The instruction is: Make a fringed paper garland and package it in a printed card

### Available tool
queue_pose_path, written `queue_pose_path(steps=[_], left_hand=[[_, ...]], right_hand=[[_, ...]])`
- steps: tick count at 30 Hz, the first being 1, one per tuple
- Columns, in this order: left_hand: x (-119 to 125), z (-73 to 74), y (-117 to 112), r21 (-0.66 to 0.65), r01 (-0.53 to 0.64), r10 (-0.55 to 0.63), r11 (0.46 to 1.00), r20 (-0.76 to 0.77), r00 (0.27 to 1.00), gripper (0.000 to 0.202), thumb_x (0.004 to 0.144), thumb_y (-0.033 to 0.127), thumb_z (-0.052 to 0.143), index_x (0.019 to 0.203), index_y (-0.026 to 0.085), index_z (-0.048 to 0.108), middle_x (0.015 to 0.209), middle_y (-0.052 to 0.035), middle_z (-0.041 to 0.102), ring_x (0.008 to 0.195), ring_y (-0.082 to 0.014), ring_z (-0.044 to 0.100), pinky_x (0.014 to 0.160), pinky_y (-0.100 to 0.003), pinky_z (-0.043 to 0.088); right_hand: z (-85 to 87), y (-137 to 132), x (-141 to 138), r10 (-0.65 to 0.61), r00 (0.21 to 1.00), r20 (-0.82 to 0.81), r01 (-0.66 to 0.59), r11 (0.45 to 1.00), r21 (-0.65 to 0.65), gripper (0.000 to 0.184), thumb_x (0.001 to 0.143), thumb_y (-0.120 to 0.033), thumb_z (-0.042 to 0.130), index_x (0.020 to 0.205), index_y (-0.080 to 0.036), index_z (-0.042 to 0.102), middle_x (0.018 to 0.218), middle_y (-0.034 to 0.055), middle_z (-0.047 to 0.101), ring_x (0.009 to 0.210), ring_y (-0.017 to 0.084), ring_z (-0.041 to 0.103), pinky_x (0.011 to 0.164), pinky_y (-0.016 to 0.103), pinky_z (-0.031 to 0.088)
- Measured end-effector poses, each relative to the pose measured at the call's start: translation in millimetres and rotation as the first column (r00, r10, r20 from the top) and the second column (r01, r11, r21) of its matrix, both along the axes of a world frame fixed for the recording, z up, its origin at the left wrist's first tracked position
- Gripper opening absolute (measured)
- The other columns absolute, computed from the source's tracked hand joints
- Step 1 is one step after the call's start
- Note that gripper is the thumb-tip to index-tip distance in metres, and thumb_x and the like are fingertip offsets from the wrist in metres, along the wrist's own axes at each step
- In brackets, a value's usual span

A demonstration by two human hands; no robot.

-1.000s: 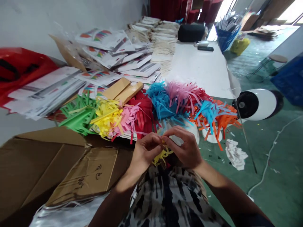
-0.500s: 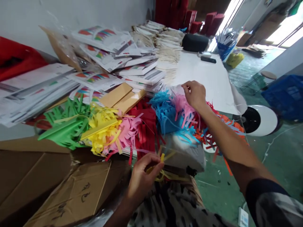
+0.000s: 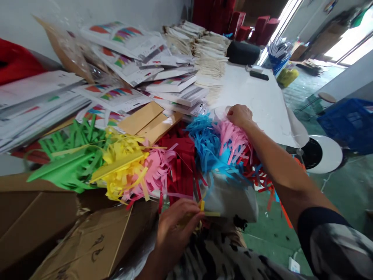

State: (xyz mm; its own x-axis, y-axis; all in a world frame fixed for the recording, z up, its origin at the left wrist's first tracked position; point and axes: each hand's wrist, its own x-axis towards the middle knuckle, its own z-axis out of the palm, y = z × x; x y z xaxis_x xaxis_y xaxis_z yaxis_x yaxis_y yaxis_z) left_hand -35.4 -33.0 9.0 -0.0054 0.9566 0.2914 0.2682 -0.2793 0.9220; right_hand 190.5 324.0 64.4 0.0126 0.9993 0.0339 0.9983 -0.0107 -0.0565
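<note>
My left hand (image 3: 176, 229) is low in front of me, fingers pinched on a bunch of yellow paper strips (image 3: 207, 212). My right hand (image 3: 239, 115) is stretched out across the table, fingers curled over the far edge of the pink fringed paper (image 3: 233, 138), touching a clear plastic bag (image 3: 220, 112) there. What its fingers grip is hard to make out. Between the hands lie blue fringed paper (image 3: 204, 142), red fringed paper (image 3: 180, 163), more pink, a yellow fringed pile (image 3: 122, 163) and a green fringed pile (image 3: 70, 159).
Brown envelopes (image 3: 148, 122) and stacks of printed colour sheets (image 3: 122, 66) cover the left of the white table (image 3: 256, 97). An open cardboard box (image 3: 72, 229) stands at lower left. A white fan (image 3: 322, 153) and a blue crate (image 3: 349, 124) sit on the green floor at right.
My right hand left the yellow strips near my chest and reached out to the far side of the pink fringe. My left hand stayed low, still pinching the strips.
</note>
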Motion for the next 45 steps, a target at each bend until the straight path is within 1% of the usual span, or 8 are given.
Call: queue_pose_path(steps=[5, 8, 12, 16, 20, 32, 38, 45], left_hand=[[1.3, 7.7, -6.6, -0.112, -0.08, 0.086, 0.991, 0.058, 0.995, 0.006, 0.089, 0.02, 0.081, 0.086, 0.024, 0.077, 0.084, 0.0031, 0.078, 0.078, -0.0112, 0.075, 0.075, -0.017, 0.057], [3.5, 13.2, -12.4, -0.234, -0.105, 0.147, 0.967, 0.17, 0.974, 0.009, 0.087, 0.027, 0.084, 0.094, 0.024, 0.078, 0.087, 0.0019, 0.078, 0.079, -0.0125, 0.074, 0.074, -0.018, 0.057], [4.9, 21.3, -18.0, -0.289, -0.083, 0.166, 0.954, 0.276, 0.947, 0.022, 0.088, 0.033, 0.083, 0.108, 0.023, 0.08, 0.096, -0.0029, 0.079, 0.086, -0.0154, 0.074, 0.077, -0.022, 0.058], [7.1, 27.3, -24.4, -0.23, -0.071, 0.141, 0.971, 0.303, 0.942, 0.014, 0.091, 0.034, 0.08, 0.095, 0.021, 0.08, 0.096, -0.0043, 0.078, 0.088, -0.0157, 0.072, 0.079, -0.024, 0.056], [14.2, 30.0, -34.4, -0.178, -0.058, 0.112, 0.982, 0.313, 0.943, 0.012, 0.093, 0.032, 0.079, 0.098, 0.021, 0.08, 0.096, -0.0036, 0.076, 0.086, -0.0147, 0.071, 0.076, -0.024, 0.054], [23.6, 45.1, -58.0, 0.006, -0.088, 0.084, 0.996, 0.25, 0.965, 0.004, 0.09, 0.024, 0.08, 0.091, 0.02, 0.079, 0.086, -0.0017, 0.077, 0.079, -0.0129, 0.071, 0.073, -0.022, 0.055], [30.1, 41.9, -63.1, -0.086, -0.104, 0.128, 0.991, 0.359, 0.925, 0.019, 0.085, 0.028, 0.086, 0.097, 0.021, 0.074, 0.086, 0.0003, 0.075, 0.077, -0.0116, 0.072, 0.072, -0.02, 0.057], [33.5, 39.2, -65.6, -0.155, -0.119, 0.169, 0.981, 0.361, 0.917, 0.026, 0.081, 0.033, 0.09, 0.089, 0.019, 0.071, 0.084, -0.0016, 0.074, 0.078, -0.0147, 0.072, 0.073, -0.024, 0.059]], right_hand=[[18.6, -8.4, 11.2, 0.039, 0.995, -0.088, -0.021, 0.981, 0.194, 0.029, 0.098, -0.024, 0.052, 0.114, -0.017, 0.076, 0.116, 0.0159, 0.077, 0.11, 0.033, 0.07, 0.098, 0.047, 0.051], [39.4, -36.3, 15.8, 0.177, 0.953, -0.246, -0.068, 0.916, 0.395, 0.025, 0.099, -0.021, 0.051, 0.111, -0.017, 0.072, 0.112, 0.0142, 0.077, 0.105, 0.028, 0.07, 0.099, 0.043, 0.05], [64.3, -131.4, 5.5, 0.516, 0.752, -0.409, -0.218, 0.781, 0.585, 0.013, 0.1, -0.028, 0.057, 0.101, -0.022, 0.069, 0.102, 0.0074, 0.076, 0.097, 0.022, 0.069, 0.094, 0.038, 0.052], [64.1, -250.2, -9.9, 0.634, 0.547, -0.547, -0.473, 0.773, 0.423, 0.008, 0.101, -0.027, 0.064, 0.098, -0.023, 0.069, 0.09, 0.0003, 0.074, 0.082, 0.015, 0.068, 0.078, 0.03, 0.052], [48.7, -314.9, -16.1, 0.62, 0.447, -0.645, -0.617, 0.736, 0.28, 0.009, 0.104, -0.029, 0.064, 0.098, -0.023, 0.067, 0.094, -0.0011, 0.075, 0.086, 0.013, 0.07, 0.082, 0.027, 0.052], [54.9, -347.9, -10.2, 0.691, 0.462, -0.556, -0.706, 0.666, 0.24, 0.005, 0.104, -0.026, 0.066, 0.101, -0.023, 0.067, 0.097, -0.001, 0.076, 0.093, 0.016, 0.069, 0.085, 0.03, 0.047], [46.4, -355.6, -12.0, 0.718, 0.478, -0.506, -0.719, 0.651, 0.244, 0.01, 0.107, -0.028, 0.06, 0.1, -0.022, 0.065, 0.096, 0.0016, 0.073, 0.091, 0.018, 0.067, 0.085, 0.033, 0.045], [40.4, -355.8, -8.1, 0.557, 0.432, -0.709, -0.698, 0.705, 0.128, 0.016, 0.105, -0.037, 0.064, 0.104, -0.022, 0.071, 0.099, 0.0017, 0.076, 0.093, 0.016, 0.069, 0.085, 0.031, 0.05]])
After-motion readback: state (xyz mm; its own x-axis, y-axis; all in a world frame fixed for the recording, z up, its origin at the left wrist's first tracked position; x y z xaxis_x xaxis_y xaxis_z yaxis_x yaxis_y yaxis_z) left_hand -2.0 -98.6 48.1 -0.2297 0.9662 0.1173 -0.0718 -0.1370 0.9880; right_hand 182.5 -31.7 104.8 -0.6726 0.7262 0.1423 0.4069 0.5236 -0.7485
